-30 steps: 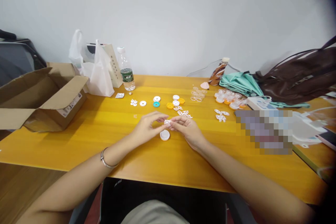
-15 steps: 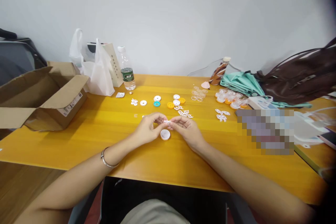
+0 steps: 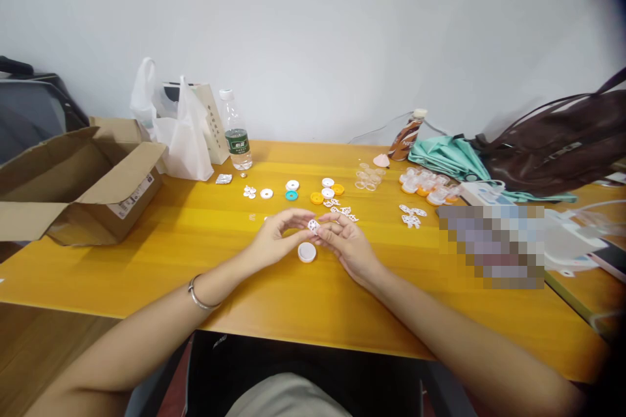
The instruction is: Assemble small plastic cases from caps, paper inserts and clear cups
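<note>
Between my two hands is a small white plastic piece with cut-out holes (image 3: 313, 227). My left hand (image 3: 281, 234) pinches its left side between thumb and fingers. With thumb and curled fingers, my right hand (image 3: 349, 244) grips its right side. Just below the fingertips a round white cup-like part (image 3: 306, 252) rests on the table. Beyond the hands lie white openwork pieces (image 3: 345, 213), a yellow round cap (image 3: 317, 198), a white round cap (image 3: 327, 193) and a blue round cap (image 3: 291, 195).
An open cardboard box (image 3: 98, 182), a white plastic bag (image 3: 183, 137) and a water bottle (image 3: 238, 137) stand at left. To the right are clear rings (image 3: 369, 177), orange-and-clear parts (image 3: 430, 186), white pieces (image 3: 412, 215), a teal cloth (image 3: 443, 155) and a brown bag (image 3: 542, 143).
The white piece has turned between my fingers, so its flat holed face now shows instead of its edge. Both hands stay in nearly the same place above the round cup-like part.
</note>
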